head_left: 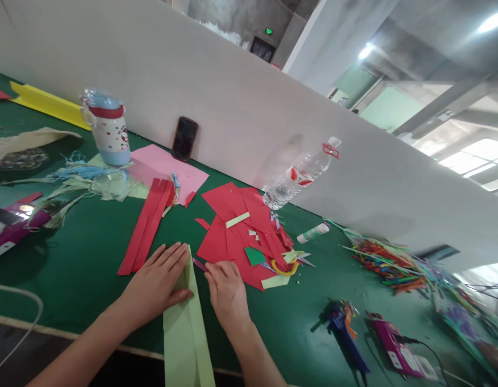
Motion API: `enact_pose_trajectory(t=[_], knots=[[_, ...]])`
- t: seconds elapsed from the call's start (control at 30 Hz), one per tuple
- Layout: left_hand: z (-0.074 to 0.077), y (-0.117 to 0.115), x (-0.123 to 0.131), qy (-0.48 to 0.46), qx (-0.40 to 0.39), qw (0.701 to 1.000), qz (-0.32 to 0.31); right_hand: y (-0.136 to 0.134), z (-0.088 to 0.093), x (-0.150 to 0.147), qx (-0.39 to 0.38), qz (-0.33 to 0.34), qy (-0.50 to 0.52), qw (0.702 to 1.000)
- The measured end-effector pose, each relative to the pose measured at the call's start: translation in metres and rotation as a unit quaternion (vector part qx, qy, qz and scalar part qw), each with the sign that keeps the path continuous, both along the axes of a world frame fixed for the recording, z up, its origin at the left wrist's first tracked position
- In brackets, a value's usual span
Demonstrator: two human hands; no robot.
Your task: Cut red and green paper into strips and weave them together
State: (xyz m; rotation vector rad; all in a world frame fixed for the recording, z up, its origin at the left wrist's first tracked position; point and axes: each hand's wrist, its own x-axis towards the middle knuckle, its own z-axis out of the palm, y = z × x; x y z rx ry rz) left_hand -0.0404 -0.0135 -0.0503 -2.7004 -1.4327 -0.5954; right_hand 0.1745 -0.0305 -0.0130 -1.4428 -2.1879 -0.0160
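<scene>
A long light green paper sheet (176,344), folded lengthwise along its right side, runs over the table's front edge. My left hand (162,277) lies on the paper's far end, fingers stretched out and thumb on the fold. Just right of the paper, my right hand (226,290) is closed on a thin purple tool (199,264), whose tip points at the folded edge. Most of this tool is hidden by the fingers, and its kind is unclear. Long red paper strips (148,226) lie beyond my left hand. Red paper pieces (220,236) are heaped beyond my right hand.
Yellow-handled scissors (287,267) and a glue stick (313,233) lie right of the heap. A plastic bottle (301,177) leans by the partition; a phone (185,138) and a cup (109,129) stand left. A blue glue gun (345,336) lies at right.
</scene>
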Motion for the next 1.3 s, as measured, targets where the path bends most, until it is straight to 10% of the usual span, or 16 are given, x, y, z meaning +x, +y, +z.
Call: enact_pose_trajectory(t=[1.07, 1.3], knots=[[-0.002, 0.000, 0.000, -0.008, 0.002, 1.000, -0.001, 0.021, 0.000, 0.013, 0.003, -0.077, 0.010, 0.997], [-0.004, -0.001, 0.000, -0.011, 0.015, 1.000, 0.010, -0.015, 0.022, 0.007, -0.046, -0.065, 0.026, 0.996]])
